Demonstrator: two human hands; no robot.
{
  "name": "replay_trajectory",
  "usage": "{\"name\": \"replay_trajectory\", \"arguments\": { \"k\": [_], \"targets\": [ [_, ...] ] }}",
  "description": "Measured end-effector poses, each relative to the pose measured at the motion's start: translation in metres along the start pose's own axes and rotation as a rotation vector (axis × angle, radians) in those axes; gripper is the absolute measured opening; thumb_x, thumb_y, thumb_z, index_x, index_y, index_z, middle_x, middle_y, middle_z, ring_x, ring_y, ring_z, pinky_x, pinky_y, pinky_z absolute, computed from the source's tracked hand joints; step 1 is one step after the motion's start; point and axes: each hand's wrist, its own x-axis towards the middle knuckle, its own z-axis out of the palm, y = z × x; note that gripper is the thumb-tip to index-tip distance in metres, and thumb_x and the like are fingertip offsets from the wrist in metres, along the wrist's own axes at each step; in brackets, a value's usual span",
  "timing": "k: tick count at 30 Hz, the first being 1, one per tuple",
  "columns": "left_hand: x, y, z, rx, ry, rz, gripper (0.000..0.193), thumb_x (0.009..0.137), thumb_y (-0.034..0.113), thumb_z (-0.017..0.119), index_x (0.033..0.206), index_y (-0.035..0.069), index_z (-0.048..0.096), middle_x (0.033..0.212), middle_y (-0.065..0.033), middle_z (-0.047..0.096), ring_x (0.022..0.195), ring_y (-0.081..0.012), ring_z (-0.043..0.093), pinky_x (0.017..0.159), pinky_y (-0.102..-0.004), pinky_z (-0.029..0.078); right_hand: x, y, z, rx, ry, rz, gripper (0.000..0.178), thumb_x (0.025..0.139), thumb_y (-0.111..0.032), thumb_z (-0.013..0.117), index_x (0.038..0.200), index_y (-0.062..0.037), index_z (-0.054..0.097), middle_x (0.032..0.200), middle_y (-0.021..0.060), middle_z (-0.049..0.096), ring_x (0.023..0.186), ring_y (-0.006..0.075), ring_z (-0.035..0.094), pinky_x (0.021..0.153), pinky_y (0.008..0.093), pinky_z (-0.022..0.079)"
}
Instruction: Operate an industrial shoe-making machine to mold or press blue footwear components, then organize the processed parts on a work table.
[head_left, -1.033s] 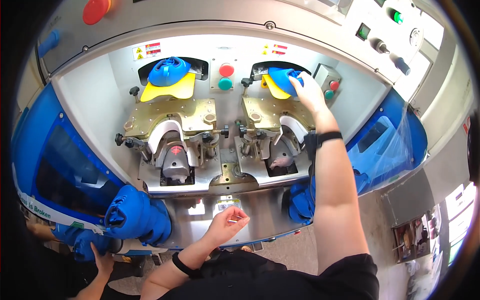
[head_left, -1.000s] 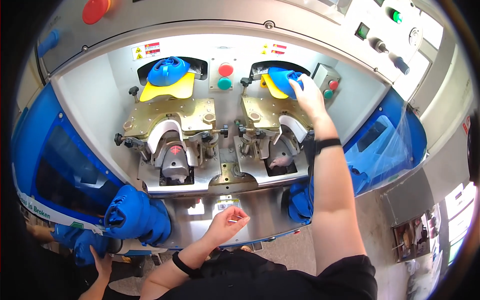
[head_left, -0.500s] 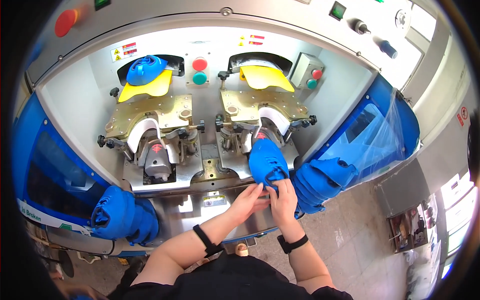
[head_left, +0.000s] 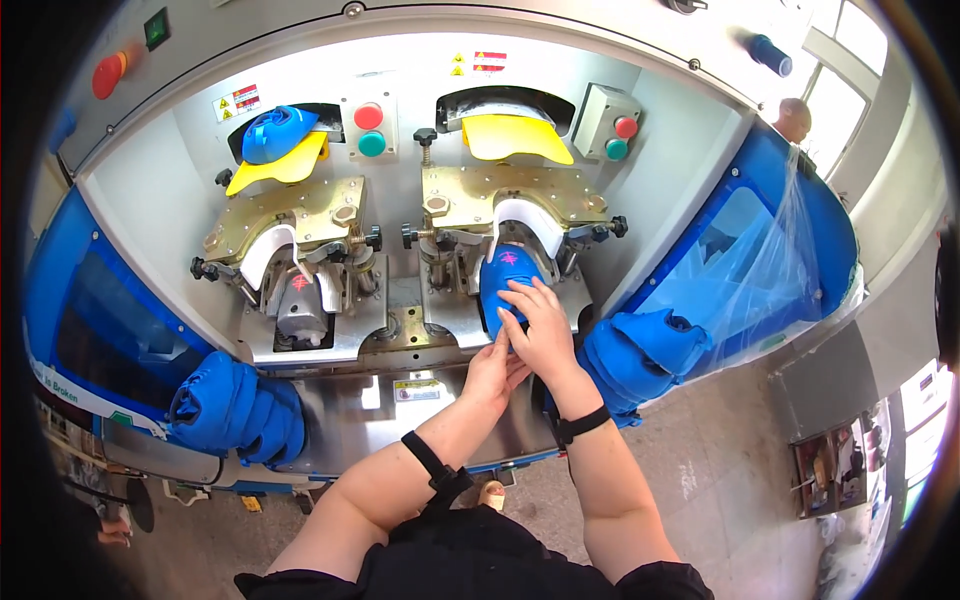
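A blue shoe upper (head_left: pixel 492 290) is drawn over the right-hand mould of the machine, its far end under the white curved pad (head_left: pixel 530 225). Red projected marks show on its top. My right hand (head_left: pixel 541 330) lies over the upper's near part, fingers curved across it and thumb at its side. Just below, my left hand (head_left: pixel 488 376) pinches the near end of the upper, its fingertips partly hidden by the right hand. To the left, the bare grey metal mould (head_left: pixel 302 312) carries the same red marks under its own white pad (head_left: pixel 268 250).
Stacked blue uppers hang at the left (head_left: pixel 235 405) and right (head_left: pixel 640 360) of the steel front ledge (head_left: pixel 345 425). Another blue upper (head_left: pixel 278 135) sits on the left yellow flap (head_left: pixel 280 170). Red and green buttons (head_left: pixel 369 130) are on the back wall. A person (head_left: pixel 792 120) stands beyond.
The blue upper has gone from the front of the right station farther onto the mould. Both hands moved forward with it, and my right hand now lies over its top. The view shifted slightly.
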Motion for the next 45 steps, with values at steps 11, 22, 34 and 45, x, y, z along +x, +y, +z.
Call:
{"name": "replay_trajectory", "arguments": {
  "k": [11,22,34,45],
  "targets": [
    [0.0,0.0,0.0,0.106,0.039,-0.002,0.044,0.097,0.044,0.054,0.114,0.003,0.051,0.105,-0.0105,0.062,0.095,-0.0203,0.063,0.085,-0.0361,0.054,-0.001,0.006,0.005,0.118,-0.013,0.042,0.022,0.084,-0.015,0.064,0.105,-0.0099,0.069,0.12,0.0111,0.064,0.123,0.0379,0.05,0.103,0.0455,0.041],
    [0.003,0.001,-0.002,0.11,0.039,-0.023,0.047,0.096,0.045,0.056,0.115,0.002,0.052,0.105,-0.0126,0.063,0.095,-0.0213,0.064,0.085,-0.0366,0.054,0.0,0.009,0.007,0.134,0.0,0.039,0.021,0.083,-0.015,0.065,0.104,-0.0101,0.068,0.118,0.0111,0.064,0.119,0.0381,0.051,0.102,0.0446,0.042],
    [0.019,-0.013,0.007,0.132,0.036,-0.045,0.05,0.094,0.046,0.06,0.114,0.001,0.054,0.106,-0.0129,0.063,0.095,-0.0246,0.064,0.087,-0.0393,0.055,-0.003,0.031,0.003,0.062,0.111,0.018,0.021,0.079,-0.016,0.067,0.099,-0.0099,0.068,0.113,0.0107,0.065,0.114,0.0362,0.054,0.099,0.0452,0.043],
    [0.058,-0.001,-0.062,0.201,-0.095,-0.028,0.065,0.087,0.057,0.063,0.109,-0.002,0.046,0.111,-0.0141,0.056,0.106,-0.0249,0.059,0.092,-0.0358,0.052,0.019,0.003,0.03,0.05,-0.284,0.27,0.034,0.085,-0.032,0.063,0.112,-0.0115,0.068,0.137,0.0072,0.053,0.134,0.0284,0.041,0.103,0.056,0.037]
  ]
}}
